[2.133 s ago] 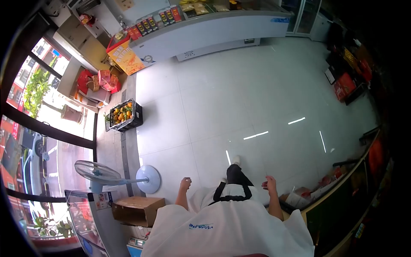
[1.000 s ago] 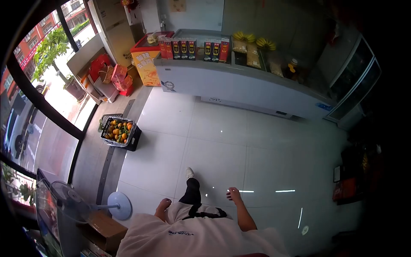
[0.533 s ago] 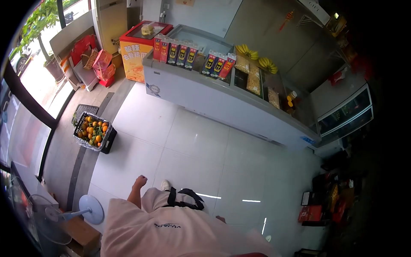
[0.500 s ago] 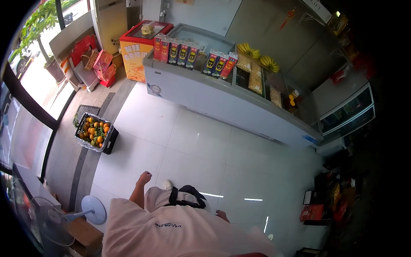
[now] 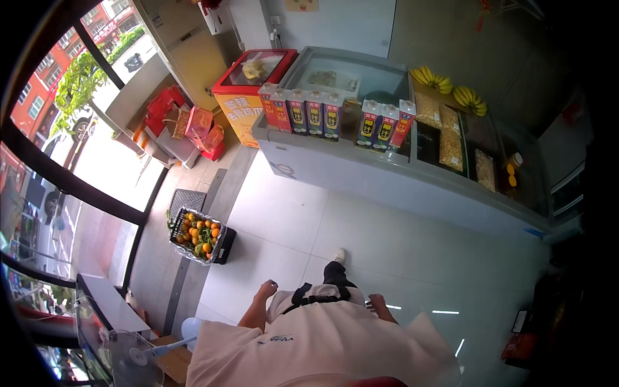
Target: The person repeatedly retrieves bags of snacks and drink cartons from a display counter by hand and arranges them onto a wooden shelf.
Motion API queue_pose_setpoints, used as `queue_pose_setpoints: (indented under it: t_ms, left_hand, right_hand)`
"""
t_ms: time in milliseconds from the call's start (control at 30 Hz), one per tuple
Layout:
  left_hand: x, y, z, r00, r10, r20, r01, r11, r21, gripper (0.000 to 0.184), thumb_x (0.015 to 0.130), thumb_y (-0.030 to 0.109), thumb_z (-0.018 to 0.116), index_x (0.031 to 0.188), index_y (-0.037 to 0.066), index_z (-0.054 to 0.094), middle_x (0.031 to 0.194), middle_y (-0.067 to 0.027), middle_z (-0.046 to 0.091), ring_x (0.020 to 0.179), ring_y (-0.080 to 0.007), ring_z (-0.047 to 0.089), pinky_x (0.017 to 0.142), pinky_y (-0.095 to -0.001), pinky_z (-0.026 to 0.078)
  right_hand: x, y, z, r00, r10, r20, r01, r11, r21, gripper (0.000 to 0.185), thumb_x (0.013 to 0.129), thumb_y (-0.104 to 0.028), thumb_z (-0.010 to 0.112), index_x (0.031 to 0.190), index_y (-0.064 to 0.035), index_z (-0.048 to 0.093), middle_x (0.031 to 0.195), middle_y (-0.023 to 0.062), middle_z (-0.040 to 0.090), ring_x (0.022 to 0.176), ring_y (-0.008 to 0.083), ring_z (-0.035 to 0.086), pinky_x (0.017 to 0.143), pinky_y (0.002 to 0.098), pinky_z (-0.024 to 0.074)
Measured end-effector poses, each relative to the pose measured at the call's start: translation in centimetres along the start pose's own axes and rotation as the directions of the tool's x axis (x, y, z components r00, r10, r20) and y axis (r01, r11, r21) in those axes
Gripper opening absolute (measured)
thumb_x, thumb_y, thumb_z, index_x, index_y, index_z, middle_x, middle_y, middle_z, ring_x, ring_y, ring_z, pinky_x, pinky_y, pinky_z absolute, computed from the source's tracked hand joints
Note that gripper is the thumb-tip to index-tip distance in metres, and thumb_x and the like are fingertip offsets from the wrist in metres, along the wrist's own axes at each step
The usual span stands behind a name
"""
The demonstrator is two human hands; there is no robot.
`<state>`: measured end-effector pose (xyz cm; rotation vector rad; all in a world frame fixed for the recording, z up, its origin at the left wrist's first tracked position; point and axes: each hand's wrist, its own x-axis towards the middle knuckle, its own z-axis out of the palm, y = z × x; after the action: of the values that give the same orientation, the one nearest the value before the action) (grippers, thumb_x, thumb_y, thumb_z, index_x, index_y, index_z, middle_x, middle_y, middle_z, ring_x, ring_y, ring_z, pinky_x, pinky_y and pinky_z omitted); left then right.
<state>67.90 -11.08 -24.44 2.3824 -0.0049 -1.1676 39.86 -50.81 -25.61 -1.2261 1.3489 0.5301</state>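
Chest freezer, upper right, now appears larger, indicating approach. Left hand curled closed; right hand closure indeterminate; neither visibly loaded.

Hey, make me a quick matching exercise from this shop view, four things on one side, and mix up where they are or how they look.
1. Orange fruit
2. Bananas
3. Drink cartons
4. Left hand

A. Standing upright on the white chest freezer
B. Nearer the crate than the right hand is
C. In the black crate on the floor
D. In two yellow bunches

Pairs: 1-C, 2-D, 3-A, 4-B
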Motion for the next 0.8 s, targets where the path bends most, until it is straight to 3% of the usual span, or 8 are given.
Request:
queue_pose_setpoints:
  t_ms: [67, 167, 367, 500, 600, 667, 733, 800]
  left_hand:
    - [-2.2, 1.8, -3.7, 0.962, -0.253, 0.101, 0.267, 0.948, -0.175, 0.032, 0.082, 0.027, 0.053, 0.107, 0.008, 0.059, 0.086, -0.0101, 0.067, 0.073, -0.0203, 0.063, 0.064, -0.0393, 0.05]
    - [-0.1, 0.9, -5.6, 0.944, -0.311, 0.112, 0.33, 0.889, -0.318, 0.029, 0.082, 0.027, 0.051, 0.104, 0.008, 0.057, 0.083, -0.0064, 0.066, 0.067, -0.0193, 0.063, 0.056, -0.0369, 0.049]
    - [8.5, 10.9, -6.9, 0.989, 0.008, -0.151, -0.063, 0.93, -0.363, 0.033, 0.085, 0.025, 0.053, 0.108, 0.002, 0.058, 0.095, -0.0138, 0.065, 0.074, -0.0202, 0.061, 0.061, -0.0321, 0.05]
    - [10.2, 29.0, -10.4, 0.987, 0.152, 0.057, -0.066, 0.697, -0.714, 0.044, 0.09, 0.034, 0.05, 0.122, 0.004, 0.049, 0.11, -0.0125, 0.059, 0.097, -0.0222, 0.056, 0.08, -0.0362, 0.047]
    - [11.6, 40.6, -13.0, 0.894, 0.387, 0.225, 0.007, 0.491, -0.871, 0.038, 0.095, 0.031, 0.041, 0.124, 0.007, 0.049, 0.114, -0.0102, 0.058, 0.101, -0.0201, 0.056, 0.084, -0.0337, 0.046]
    - [14.8, 45.6, -13.2, 0.774, 0.555, 0.303, 0.13, 0.329, -0.935, 0.038, 0.094, 0.029, 0.039, 0.126, 0.008, 0.048, 0.119, -0.0085, 0.056, 0.107, -0.0225, 0.053, 0.091, -0.0346, 0.043]
    - [16.1, 50.3, -13.0, 0.739, 0.576, 0.349, 0.312, 0.167, -0.935, 0.036, 0.093, 0.027, 0.042, 0.123, 0.008, 0.048, 0.121, -0.0077, 0.053, 0.107, -0.0224, 0.052, 0.092, -0.036, 0.042]
    - [16.6, 53.8, -12.3, 0.745, 0.517, 0.422, 0.459, 0.061, -0.886, 0.036, 0.094, 0.027, 0.04, 0.123, 0.008, 0.047, 0.12, -0.0067, 0.051, 0.106, -0.0226, 0.052, 0.092, -0.0362, 0.042]
  right_hand:
    - [0.5, -2.0, -2.7, 0.986, 0.168, 0.012, -0.168, 0.984, 0.051, 0.035, 0.084, -0.032, 0.052, 0.104, -0.003, 0.051, 0.088, 0.0175, 0.064, 0.068, 0.0334, 0.062, 0.058, 0.0481, 0.0501]
    - [5.3, -5.5, -5.5, 0.991, 0.134, -0.002, -0.132, 0.981, 0.142, 0.036, 0.084, -0.034, 0.049, 0.101, -0.0017, 0.05, 0.085, 0.0169, 0.063, 0.063, 0.0306, 0.061, 0.055, 0.0453, 0.0493]
    - [5.9, -26.5, -5.4, 0.922, -0.331, -0.203, 0.37, 0.907, 0.203, 0.029, 0.089, -0.031, 0.049, 0.109, -0.0093, 0.053, 0.083, 0.0075, 0.062, 0.06, 0.0167, 0.06, 0.05, 0.0294, 0.0482]
    - [-1.0, -42.3, -1.6, 0.532, -0.799, -0.28, 0.846, 0.482, 0.23, 0.021, 0.092, -0.018, 0.052, 0.108, -0.0064, 0.057, 0.08, 0.0049, 0.06, 0.061, 0.0097, 0.055, 0.055, 0.0223, 0.0456]
    - [-6.2, -51.9, 0.1, 0.344, -0.919, -0.191, 0.939, 0.341, 0.049, 0.019, 0.089, -0.01, 0.057, 0.107, -0.0045, 0.058, 0.082, 0.0024, 0.057, 0.065, 0.0068, 0.054, 0.056, 0.0207, 0.0449]
    - [-9.0, -58.0, 1.0, 0.062, -0.971, -0.233, 0.986, 0.096, -0.139, 0.023, 0.083, -0.009, 0.062, 0.106, -0.005, 0.058, 0.084, 0.0046, 0.058, 0.062, 0.0104, 0.053, 0.054, 0.0234, 0.0427]
    - [-10.5, -62.4, 1.4, 0.118, -0.977, -0.179, 0.963, 0.157, -0.217, 0.03, 0.08, -0.01, 0.066, 0.109, -0.0057, 0.057, 0.094, 0.009, 0.056, 0.078, 0.0189, 0.056, 0.067, 0.0287, 0.0462]
    - [-11.3, -66.4, 2.0, -0.017, -0.988, -0.156, 0.88, 0.059, -0.471, 0.053, 0.073, -0.016, 0.072, 0.121, -0.0075, 0.051, 0.111, 0.0153, 0.05, 0.101, 0.0307, 0.05, 0.085, 0.0389, 0.0429]
